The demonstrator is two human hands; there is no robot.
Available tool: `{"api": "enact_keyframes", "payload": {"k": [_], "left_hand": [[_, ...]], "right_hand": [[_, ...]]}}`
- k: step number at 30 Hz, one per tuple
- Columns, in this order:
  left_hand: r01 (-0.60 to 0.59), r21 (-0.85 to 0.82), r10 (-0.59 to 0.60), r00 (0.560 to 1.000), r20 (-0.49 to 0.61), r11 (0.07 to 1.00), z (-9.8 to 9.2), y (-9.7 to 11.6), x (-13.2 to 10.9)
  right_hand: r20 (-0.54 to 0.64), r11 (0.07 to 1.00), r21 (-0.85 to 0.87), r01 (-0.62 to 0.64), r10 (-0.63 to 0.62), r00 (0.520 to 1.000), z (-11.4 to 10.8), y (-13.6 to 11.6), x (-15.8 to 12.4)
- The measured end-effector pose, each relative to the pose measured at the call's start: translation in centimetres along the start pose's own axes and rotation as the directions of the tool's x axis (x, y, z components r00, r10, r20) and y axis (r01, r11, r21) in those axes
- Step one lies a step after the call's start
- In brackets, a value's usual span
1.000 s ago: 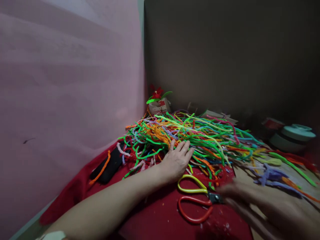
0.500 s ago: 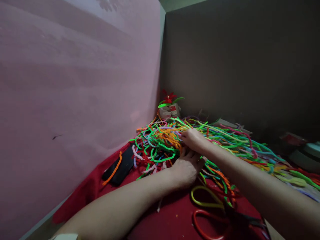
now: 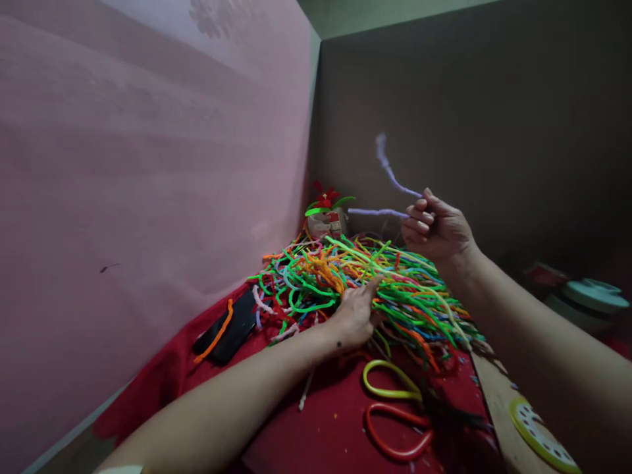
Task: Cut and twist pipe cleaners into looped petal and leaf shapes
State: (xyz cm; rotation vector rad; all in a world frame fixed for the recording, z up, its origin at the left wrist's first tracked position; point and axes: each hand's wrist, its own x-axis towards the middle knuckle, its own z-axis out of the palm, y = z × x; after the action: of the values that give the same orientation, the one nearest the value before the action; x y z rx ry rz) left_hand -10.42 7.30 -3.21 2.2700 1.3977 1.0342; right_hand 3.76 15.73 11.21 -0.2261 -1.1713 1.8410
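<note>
A big heap of coloured pipe cleaners (image 3: 375,283) lies on a red cloth (image 3: 326,421). My right hand (image 3: 434,227) is raised above the heap with its fingers pinched on a lilac pipe cleaner (image 3: 390,191), which bends and sticks up to the left. My left hand (image 3: 353,316) rests palm down on the near edge of the heap, fingers stretched flat into the strands.
Scissors (image 3: 395,408) with one yellow and one red handle lie on the cloth near me. A black phone (image 3: 227,329) with an orange strand across it sits at left. A small red flower ornament (image 3: 326,210) stands in the corner. A pale lidded container (image 3: 587,299) is at right.
My right hand has lifted out of the heap, up and to the right, drawing out a lilac pipe cleaner. My left hand has stayed pressed on the heap.
</note>
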Motion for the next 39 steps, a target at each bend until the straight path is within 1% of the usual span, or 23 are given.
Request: {"api": "enact_keyframes", "payload": {"k": [2, 4, 6, 7, 8, 9, 10, 12, 14, 16, 18, 20, 22, 23, 25, 27, 28, 30, 32, 34, 35, 37, 39], "left_hand": [[0.083, -0.142, -0.084, 0.996, 0.001, 0.986, -0.3, -0.1, 0.3], [0.15, -0.255, -0.161, 0.987, -0.022, 0.955, -1.0, 0.0, 0.4], [0.141, -0.311, -0.182, 0.977, -0.107, 0.94, -2.0, 0.8, 0.3], [0.106, -0.329, -0.168, 0.972, -0.166, 0.938, -2.5, 1.4, 0.2], [0.053, -0.368, -0.135, 0.97, -0.201, 0.928, -3.0, 2.1, 0.0], [0.02, -0.452, -0.12, 0.974, -0.194, 0.892, -3.5, 2.9, -0.1], [0.019, -0.56, -0.135, 0.977, -0.166, 0.828, -3.8, 3.8, -0.3], [0.057, -0.725, -0.167, 0.983, -0.081, 0.687, -4.2, 5.5, -0.4], [0.1, -0.811, -0.195, 0.981, -0.017, 0.577, -3.9, 6.8, -0.4], [0.124, -0.864, -0.226, 0.974, 0.012, 0.488, -3.3, 7.6, -0.3], [0.144, -0.896, -0.259, 0.965, 0.033, 0.421, -2.5, 7.8, -0.1], [0.201, -0.9, -0.275, 0.957, 0.095, 0.388, -1.9, 7.7, -0.1], [0.301, -0.882, -0.287, 0.937, 0.202, 0.363, -1.5, 7.5, 0.0], [0.355, -0.869, -0.298, 0.919, 0.257, 0.345, -1.4, 7.4, 0.0], [0.435, -0.845, -0.335, 0.882, 0.33, 0.312, -1.2, 7.3, 0.0], [0.46, -0.83, -0.36, 0.867, 0.344, 0.315, -0.9, 7.3, 0.2], [0.448, -0.831, -0.36, 0.874, 0.327, 0.331, -0.8, 7.4, 0.4], [0.373, -0.858, -0.336, 0.907, 0.255, 0.353, -0.5, 8.0, 0.8], [0.292, -0.909, -0.297, 0.933, 0.203, 0.297, -0.1, 8.9, 1.4], [0.288, -0.94, -0.245, 0.939, 0.241, 0.183, 0.3, 10.0, 1.9], [0.309, -0.939, -0.21, 0.938, 0.275, 0.152, 0.5, 10.4, 2.1], [0.35, -0.923, -0.162, 0.931, 0.326, 0.158, 1.1, 10.9, 2.2], [0.398, -0.892, -0.156, 0.915, 0.371, 0.215, 1.8, 11.0, 2.1]], "right_hand": [[-0.013, 0.996, 0.081, 0.042, -0.041, 0.999, 0.5, -0.4, -0.2], [-0.031, 0.994, 0.101, 0.045, -0.042, 0.999, 1.1, -0.6, -0.7], [-0.051, 0.996, 0.087, 0.026, -0.022, 0.998, 1.5, -0.5, -1.5], [-0.061, 0.997, 0.074, 0.015, -0.01, 0.998, 1.7, -0.3, -2.1], [-0.073, 0.998, 0.066, 0.009, -0.004, 0.997, 1.8, 0.0, -2.8], [-0.082, 0.998, 0.064, 0.002, 0.003, 0.997, 1.7, 0.5, -3.7], [-0.094, 0.998, 0.059, -0.025, 0.03, 0.995, 1.7, 1.1, -4.6], [-0.139, 0.999, 0.032, -0.036, 0.04, 0.99, 1.4, 2.5, -6.7], [-0.178, 0.998, 0.027, -0.063, 0.067, 0.982, 1.1, 4.0, -8.9], [-0.207, 0.992, 0.047, -0.115, 0.122, 0.971, 0.8, 5.1, -11.0], [-0.24, 0.987, 0.07, -0.144, 0.156, 0.958, 0.4, 5.5, -12.7], [-0.266, 0.988, 0.079, -0.134, 0.15, 0.952, -0.2, 5.3, -14.0], [-0.287, 0.994, 0.063, -0.088, 0.103, 0.952, -1.1, 4.5, -14.9], [-0.297, 0.997, 0.048, -0.058, 0.07, 0.952, -1.7, 4.0, -15.2], [-0.323, 1.0, 0.007, -0.005, 0.007, 0.946, -2.9, 3.2, -15.8], [-0.355, 0.998, -0.067, 0.009, -0.033, 0.934, -4.0, 2.7, -16.4], [-0.373, 0.992, -0.124, -0.003, -0.044, 0.927, -4.3, 2.7, -16.6], [-0.414, 0.965, -0.249, -0.086, -0.025, 0.91, -4.7, 2.9, -17.2], [-0.452, 0.919, -0.336, -0.207, 0.035, 0.891, -4.6, 3.2, -17.7], [-0.464, 0.871, -0.388, -0.301, 0.097, 0.88, -4.1, 3.7, -18.1], [-0.457, 0.847, -0.419, -0.327, 0.115, 0.882, -3.9, 3.9, -18.2], [-0.442, 0.792, -0.477, -0.381, 0.158, 0.883, -3.5, 4.3, -18.5], [-0.44, 0.739, -0.51, -0.44, 0.215, 0.872, -3.2, 4.7, -18.6]]}}
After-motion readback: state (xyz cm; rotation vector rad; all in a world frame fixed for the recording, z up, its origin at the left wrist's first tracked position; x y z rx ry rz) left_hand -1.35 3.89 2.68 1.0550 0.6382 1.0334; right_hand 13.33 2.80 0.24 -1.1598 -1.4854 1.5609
